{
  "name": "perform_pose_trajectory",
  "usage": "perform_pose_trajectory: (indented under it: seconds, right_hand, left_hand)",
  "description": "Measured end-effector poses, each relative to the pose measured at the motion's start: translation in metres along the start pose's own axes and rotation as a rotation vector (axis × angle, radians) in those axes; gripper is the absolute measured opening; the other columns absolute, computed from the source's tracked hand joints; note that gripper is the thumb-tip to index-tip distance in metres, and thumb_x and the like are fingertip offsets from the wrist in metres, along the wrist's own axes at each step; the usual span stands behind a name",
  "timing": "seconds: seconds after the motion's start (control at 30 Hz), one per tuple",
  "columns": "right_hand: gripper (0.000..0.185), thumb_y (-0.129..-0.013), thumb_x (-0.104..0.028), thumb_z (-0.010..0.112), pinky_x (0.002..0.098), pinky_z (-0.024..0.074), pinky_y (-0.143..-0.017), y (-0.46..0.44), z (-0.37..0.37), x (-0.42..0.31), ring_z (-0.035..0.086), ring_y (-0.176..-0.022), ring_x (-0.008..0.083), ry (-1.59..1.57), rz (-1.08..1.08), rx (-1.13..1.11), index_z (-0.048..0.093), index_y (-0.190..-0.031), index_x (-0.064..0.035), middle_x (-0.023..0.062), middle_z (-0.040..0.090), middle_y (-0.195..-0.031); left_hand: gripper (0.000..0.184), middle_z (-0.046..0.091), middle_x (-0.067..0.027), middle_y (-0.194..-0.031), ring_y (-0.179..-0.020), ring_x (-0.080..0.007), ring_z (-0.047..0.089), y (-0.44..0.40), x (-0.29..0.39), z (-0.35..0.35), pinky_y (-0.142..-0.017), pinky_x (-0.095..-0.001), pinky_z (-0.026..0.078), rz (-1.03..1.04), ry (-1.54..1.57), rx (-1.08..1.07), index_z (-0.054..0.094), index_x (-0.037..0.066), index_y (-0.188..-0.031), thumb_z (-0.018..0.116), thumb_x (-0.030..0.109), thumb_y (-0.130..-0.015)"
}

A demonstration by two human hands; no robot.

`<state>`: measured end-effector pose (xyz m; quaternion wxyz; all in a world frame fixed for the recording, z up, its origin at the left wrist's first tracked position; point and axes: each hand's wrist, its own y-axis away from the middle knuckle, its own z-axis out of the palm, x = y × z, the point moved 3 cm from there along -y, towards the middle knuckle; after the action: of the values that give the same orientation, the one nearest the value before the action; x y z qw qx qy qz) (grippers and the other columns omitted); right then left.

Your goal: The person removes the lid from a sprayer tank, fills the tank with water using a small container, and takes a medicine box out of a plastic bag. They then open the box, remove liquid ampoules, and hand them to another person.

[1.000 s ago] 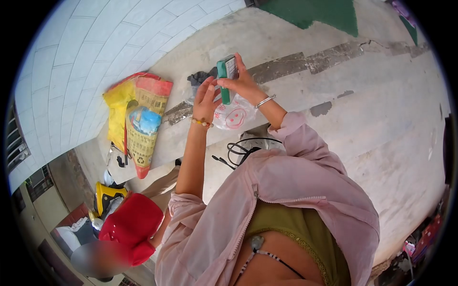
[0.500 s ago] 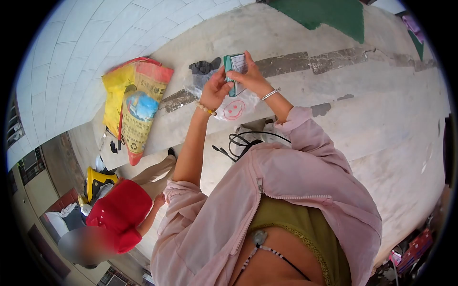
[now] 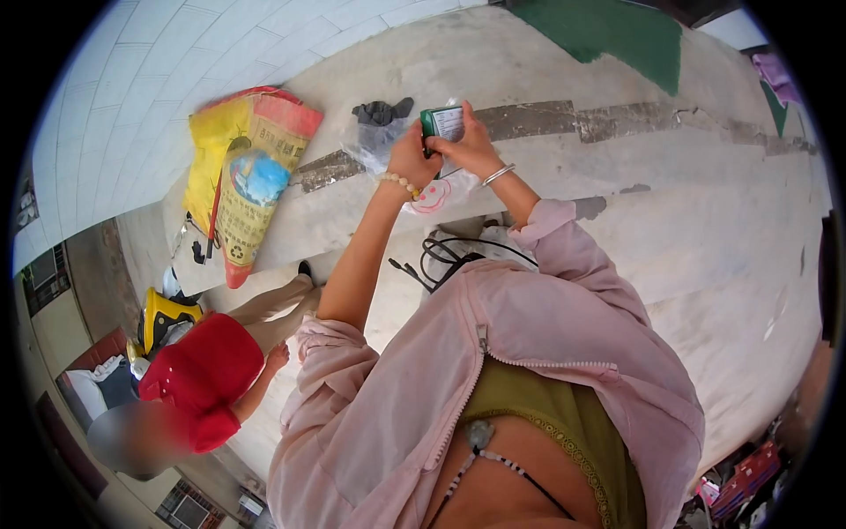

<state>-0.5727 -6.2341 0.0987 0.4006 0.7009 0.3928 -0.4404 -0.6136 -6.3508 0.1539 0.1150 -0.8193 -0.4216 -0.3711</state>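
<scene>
A small green box (image 3: 446,122) with a white printed label is held up between both hands. My left hand (image 3: 412,160), with a beaded bracelet at the wrist, grips its left and lower side. On its right side my right hand (image 3: 470,145) holds it, a silver bangle at that wrist. Behind and below the hands lies a clear plastic bag (image 3: 370,145) with a pink smiling face printed on it, and a dark grey cloth (image 3: 385,111) lies at its upper end. The fingertips around the box are partly hidden.
A yellow and red printed sack (image 3: 256,198) lies at the left on the concrete ledge (image 3: 529,176). Black cables (image 3: 436,264) lie near my jacket. A person in a red shirt (image 3: 204,366) stands at the lower left. Green paint (image 3: 608,40) marks the surface at the top.
The box has turned, so that its labelled face shows more, and both hands have closed in nearer to each other around it. The person in red has shifted down and left in view.
</scene>
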Motion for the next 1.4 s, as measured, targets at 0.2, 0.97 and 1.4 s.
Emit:
perform_pose_trajectory:
  seconds: [0.2,0.97,1.4]
  right_hand:
    - [0.109,-0.045,-0.052,0.068,0.0340,0.0378,-0.085,-0.001,0.006,0.009,0.045,-0.099,0.0374,0.069,0.047,0.003,0.020,-0.125,0.0047,0.0296,0.044,-0.104]
    - [0.048,-0.082,-0.025,0.050,0.0334,0.0425,-0.081,0.022,-0.043,-0.038,0.051,-0.095,0.0156,-1.159,0.162,-0.670,0.033,-0.122,-0.0029,0.0069,0.050,-0.107]
    - [0.050,-0.080,-0.022,0.053,0.0298,0.0436,-0.079,0.046,-0.060,-0.085,0.048,-0.094,0.0131,-0.925,0.051,-0.639,0.034,-0.119,0.0024,0.0072,0.047,-0.106]
  left_hand:
    - [0.047,0.058,-0.0068,-0.079,-0.069,-0.0096,0.055,0.003,-0.031,0.012,-0.058,-0.0222,0.044,-0.107,0.304,-0.049,0.039,-0.004,-0.111,0.051,-0.003,-0.066]
    - [0.033,0.052,-0.0157,-0.105,-0.094,-0.0229,0.055,0.022,-0.031,-0.028,-0.079,-0.0348,0.048,-0.137,1.656,-0.264,0.040,-0.003,-0.111,0.048,0.008,-0.081]
    - [0.029,0.053,-0.0155,-0.104,-0.092,-0.0206,0.055,0.028,-0.028,-0.029,-0.076,-0.0305,0.048,-0.181,1.516,-0.212,0.042,-0.005,-0.109,0.038,-0.002,-0.081]
